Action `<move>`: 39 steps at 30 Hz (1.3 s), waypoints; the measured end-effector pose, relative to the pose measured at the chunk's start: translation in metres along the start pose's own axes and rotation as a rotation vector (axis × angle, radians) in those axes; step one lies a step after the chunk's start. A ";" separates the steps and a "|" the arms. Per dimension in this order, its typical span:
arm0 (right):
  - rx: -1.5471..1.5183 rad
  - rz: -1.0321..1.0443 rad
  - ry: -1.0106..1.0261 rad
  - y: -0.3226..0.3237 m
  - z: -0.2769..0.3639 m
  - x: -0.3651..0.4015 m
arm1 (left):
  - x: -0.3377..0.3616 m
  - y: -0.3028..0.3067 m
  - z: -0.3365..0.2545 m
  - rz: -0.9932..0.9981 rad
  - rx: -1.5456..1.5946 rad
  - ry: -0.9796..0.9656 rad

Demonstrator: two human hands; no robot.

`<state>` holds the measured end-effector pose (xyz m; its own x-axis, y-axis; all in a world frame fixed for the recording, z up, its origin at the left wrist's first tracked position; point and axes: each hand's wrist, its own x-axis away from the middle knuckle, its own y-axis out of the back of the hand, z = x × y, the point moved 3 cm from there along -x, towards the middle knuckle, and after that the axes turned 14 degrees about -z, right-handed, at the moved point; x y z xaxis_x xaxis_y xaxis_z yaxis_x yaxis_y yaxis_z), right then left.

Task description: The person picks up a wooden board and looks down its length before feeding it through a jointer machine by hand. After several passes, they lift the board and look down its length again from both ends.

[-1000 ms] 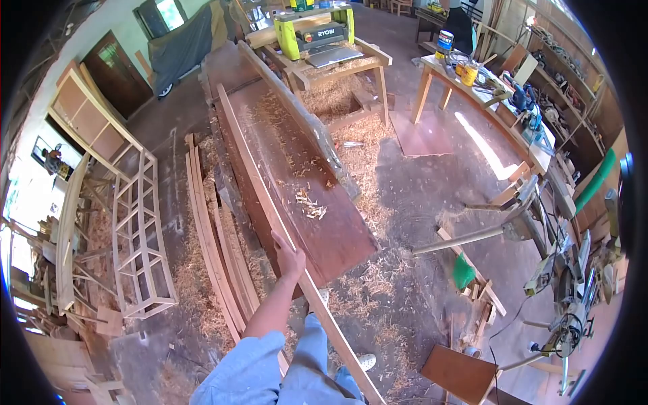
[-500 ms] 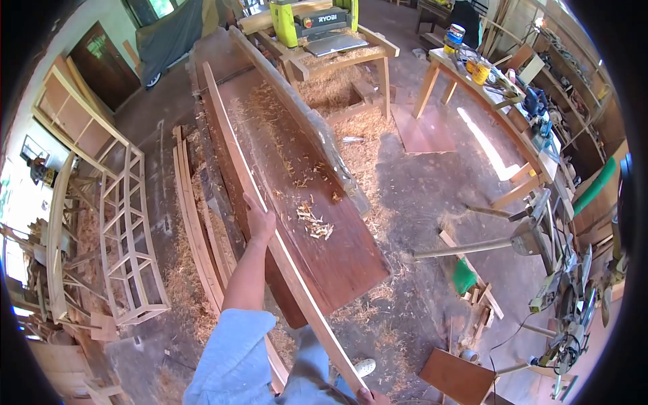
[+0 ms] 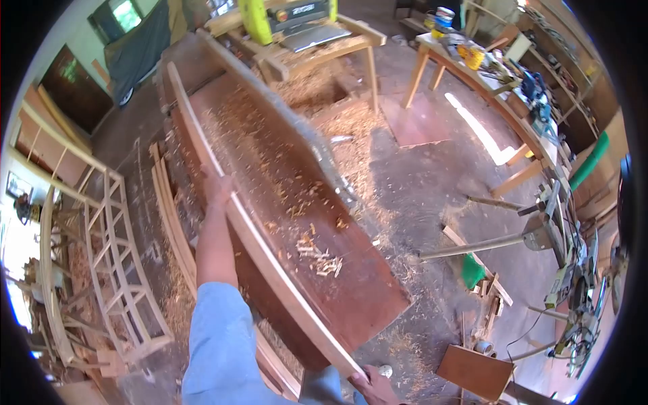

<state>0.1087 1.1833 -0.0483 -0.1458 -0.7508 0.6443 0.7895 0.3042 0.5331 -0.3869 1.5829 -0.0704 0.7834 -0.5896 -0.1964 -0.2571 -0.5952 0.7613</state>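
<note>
My left hand (image 3: 219,190) is closed around the edge of a long, narrow wooden board (image 3: 270,258), about midway along it. Its near end sits in my right hand (image 3: 375,386), which grips it low in the view. The board runs lengthwise along the left side of a brown workbench (image 3: 368,287), its far end toward the back. Curled wood shavings (image 3: 329,264) lie on the bench top to the right of the board. My left fingers are partly hidden by the board.
A green planer (image 3: 297,23) stands on a wooden stand behind the bench. Long boards (image 3: 177,226) lie on the left, beside a slatted wooden frame (image 3: 125,263). A tool-covered table (image 3: 466,71) is at the right. Scraps and a brown panel (image 3: 474,371) are on the floor.
The near end of the board and my right hand have come further into view, slightly up. My left hand appears further up and left; the whole view has shifted as the camera moved.
</note>
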 end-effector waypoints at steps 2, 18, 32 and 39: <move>-0.002 0.173 -0.009 -0.020 0.008 -0.028 | -0.054 -0.030 0.015 -0.058 0.057 -0.071; 0.351 0.128 0.014 0.071 -0.209 0.070 | 0.323 0.062 -0.001 -0.009 0.169 0.092; 0.249 0.063 -0.130 0.085 -0.284 0.127 | 0.498 0.105 0.013 -0.038 0.193 -0.055; 0.228 0.060 -0.206 0.054 -0.245 0.117 | 0.318 0.069 0.020 0.037 0.172 0.018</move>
<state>0.2804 0.9682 -0.0785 -0.2388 -0.6001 0.7634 0.6493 0.4859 0.5851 -0.1672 1.3436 -0.0929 0.7814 -0.6038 -0.1576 -0.3777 -0.6588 0.6506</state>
